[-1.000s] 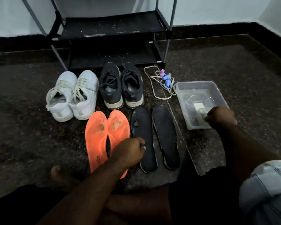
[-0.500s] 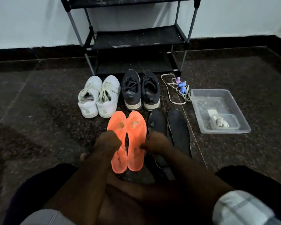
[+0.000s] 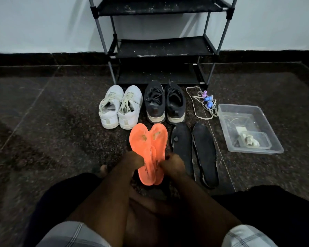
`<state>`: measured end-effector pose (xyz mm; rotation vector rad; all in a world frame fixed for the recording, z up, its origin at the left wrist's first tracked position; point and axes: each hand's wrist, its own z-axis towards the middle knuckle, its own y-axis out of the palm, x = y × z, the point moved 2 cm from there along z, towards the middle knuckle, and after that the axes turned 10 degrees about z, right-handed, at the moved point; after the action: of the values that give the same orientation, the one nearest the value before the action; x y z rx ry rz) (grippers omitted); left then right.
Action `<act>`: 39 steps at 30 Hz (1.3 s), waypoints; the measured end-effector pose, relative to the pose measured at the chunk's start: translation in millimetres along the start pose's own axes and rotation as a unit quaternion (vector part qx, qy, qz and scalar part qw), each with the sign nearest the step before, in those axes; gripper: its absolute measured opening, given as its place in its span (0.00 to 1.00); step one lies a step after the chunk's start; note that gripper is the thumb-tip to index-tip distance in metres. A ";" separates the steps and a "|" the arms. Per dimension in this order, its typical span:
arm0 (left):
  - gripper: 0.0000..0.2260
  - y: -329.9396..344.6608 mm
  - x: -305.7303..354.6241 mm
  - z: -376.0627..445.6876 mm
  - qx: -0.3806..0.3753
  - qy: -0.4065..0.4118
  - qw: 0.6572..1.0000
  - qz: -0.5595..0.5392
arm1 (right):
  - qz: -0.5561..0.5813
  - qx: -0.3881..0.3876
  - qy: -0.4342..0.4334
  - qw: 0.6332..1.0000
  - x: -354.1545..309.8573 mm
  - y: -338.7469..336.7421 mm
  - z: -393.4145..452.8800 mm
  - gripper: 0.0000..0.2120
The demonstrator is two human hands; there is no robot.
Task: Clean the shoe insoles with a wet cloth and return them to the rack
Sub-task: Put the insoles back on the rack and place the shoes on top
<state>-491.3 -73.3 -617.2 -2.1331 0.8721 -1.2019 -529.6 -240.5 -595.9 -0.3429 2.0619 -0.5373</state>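
While both hands grasp the orange insoles (image 3: pixel 148 147), left hand (image 3: pixel 132 160) and right hand (image 3: pixel 171 164) flank them, toes toward the rack (image 3: pixel 161 49).

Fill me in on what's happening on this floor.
A person sits on the floor before a shoe rack. The left hand and right hand each grip the orange insoles. The black insoles lie beside them, untouched. White shoes and black shoes stand behind. A cloth sits in the clear tub.
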 end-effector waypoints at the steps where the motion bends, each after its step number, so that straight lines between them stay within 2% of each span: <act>1: 0.07 -7.8 9.8 -13.0 0.000 -0.001 1.000 -0.010 | 0.016 0.005 -0.012 1.000 -1.8 -3.3 -3.2 0.15; 5: 0.08 -21.6 26.4 -41.0 -0.027 -0.004 0.997 -0.077 | 0.042 0.033 -0.071 0.996 -11.5 -22.9 -24.9 0.15; 10: 0.14 -46.9 42.4 -70.0 0.036 0.032 0.991 -0.127 | 0.141 0.063 -0.130 0.979 -36.7 -54.0 -54.4 0.11; 12: 0.16 -66.3 53.2 -79.2 0.048 0.061 0.983 -0.165 | 0.205 0.063 -0.157 0.964 -56.1 -67.6 -65.8 0.09; 14: 0.15 -90.3 65.9 -85.3 0.061 0.084 0.979 -0.175 | 0.284 0.048 -0.179 0.941 -79.4 -80.9 -73.8 0.13; 17: 0.16 -122.6 87.7 -82.7 0.052 0.111 0.973 -0.197 | 0.368 0.006 -0.168 0.915 -111.2 -95.3 -69.6 0.15; 21: 0.13 -158.2 118.0 -76.4 0.078 0.162 0.959 -0.219 | 0.394 0.022 -0.195 0.898 -149.7 -107.9 -45.8 0.15; 27: 0.16 -205.5 169.2 -4.5 0.115 0.197 0.948 -0.224 | 0.442 -0.002 -0.253 0.861 -214.7 -118.5 33.6 0.16; 32: 0.16 -248.5 202.7 45.0 0.093 0.181 0.948 -0.246 | 0.449 -0.007 -0.281 0.848 -267.0 -145.8 74.6 0.14; 39: 0.15 -268.9 194.3 61.0 0.101 0.178 0.941 -0.271 | 0.464 -0.019 -0.276 0.842 -286.2 -155.1 87.8 0.14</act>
<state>-288.0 -36.6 -350.6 -2.0793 0.2658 -1.9054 -302.6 -268.6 -348.2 0.4472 1.4270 0.1959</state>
